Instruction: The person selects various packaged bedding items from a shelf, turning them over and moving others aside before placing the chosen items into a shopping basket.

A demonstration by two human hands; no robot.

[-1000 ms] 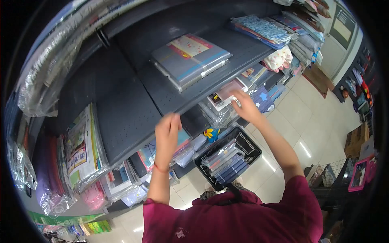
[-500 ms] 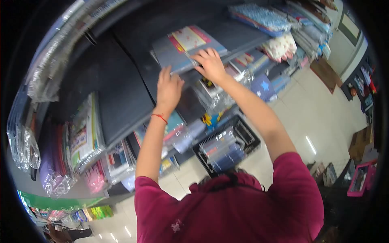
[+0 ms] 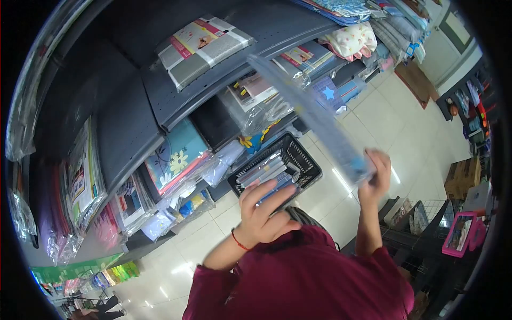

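On the dark grey shelf (image 3: 125,120), a flat rectangular grey package with a pink-and-yellow label (image 3: 200,61) lies near the front edge. Lower and further right, my left hand (image 3: 264,216), with a thin red cord bracelet (image 3: 238,240) at the wrist, is released, fingers spread and bent, in front of the near edge of a black rectangular plastic basket (image 3: 305,156). Flat wrapped packages (image 3: 269,170) lie inside it. Next, a flat blue-grey package (image 3: 317,120), motion-blurred, slants past the basket's right corner; my right hand (image 3: 376,173) grasps its near end.
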